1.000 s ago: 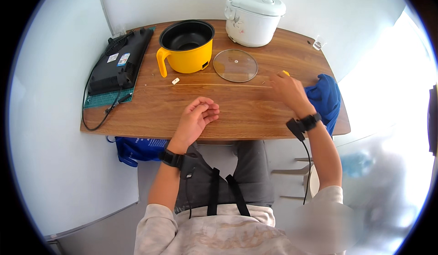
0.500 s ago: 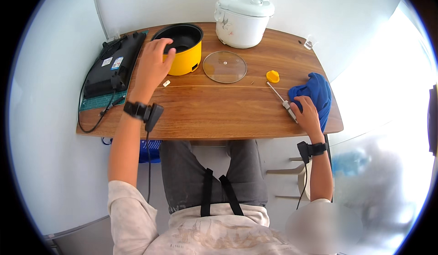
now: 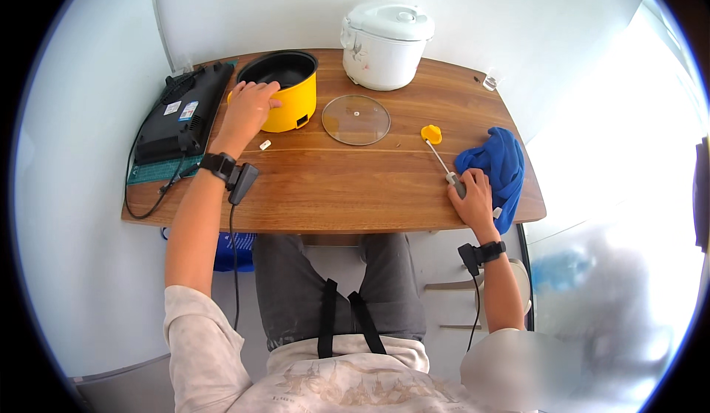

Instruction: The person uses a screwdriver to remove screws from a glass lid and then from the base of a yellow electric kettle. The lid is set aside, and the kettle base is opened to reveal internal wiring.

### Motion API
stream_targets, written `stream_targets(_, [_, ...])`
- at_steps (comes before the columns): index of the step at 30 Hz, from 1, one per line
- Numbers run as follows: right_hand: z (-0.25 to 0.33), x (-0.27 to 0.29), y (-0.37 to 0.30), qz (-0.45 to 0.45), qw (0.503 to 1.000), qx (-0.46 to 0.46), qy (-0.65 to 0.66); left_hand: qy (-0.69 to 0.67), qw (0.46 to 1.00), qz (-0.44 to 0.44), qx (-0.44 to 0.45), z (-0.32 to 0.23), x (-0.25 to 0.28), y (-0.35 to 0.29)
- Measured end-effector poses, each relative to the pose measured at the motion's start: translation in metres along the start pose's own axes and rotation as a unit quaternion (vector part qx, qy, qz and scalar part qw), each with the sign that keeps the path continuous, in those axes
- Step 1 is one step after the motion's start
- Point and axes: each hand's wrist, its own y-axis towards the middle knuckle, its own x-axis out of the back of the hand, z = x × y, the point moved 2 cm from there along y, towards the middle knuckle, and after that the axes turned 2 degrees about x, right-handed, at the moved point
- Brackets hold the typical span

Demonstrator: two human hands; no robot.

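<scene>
Steady the pot (image 3: 293, 107) just under the half-curled fingers of the left hand (image 3: 248, 110), whose hold I cannot tell, and centre the screwdriver (image 3: 450, 177) between thumb and fingers of the right hand (image 3: 475, 200), closed around its handle.

Left hand (image 3: 251, 112) at the pot's (image 3: 294, 107) eight o'clock side; right hand (image 3: 474, 197) around a screwdriver (image 3: 450, 177) pointing to eleven o'clock. Lid (image 3: 356, 122) at the pot's four o'clock; cloth (image 3: 503, 163) at the right hand's one o'clock.
</scene>
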Motion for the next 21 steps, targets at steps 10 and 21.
stream_targets(10, [0.01,0.0,-0.007,0.014,1.0,-0.02,-0.001,-0.175,0.972,-0.09,0.126,-0.026,0.104,-0.051])
stream_targets(21, [0.005,-0.003,-0.004,-0.006,0.999,-0.025,0.027,-0.635,0.707,-0.159,0.268,-0.076,0.105,-0.148])
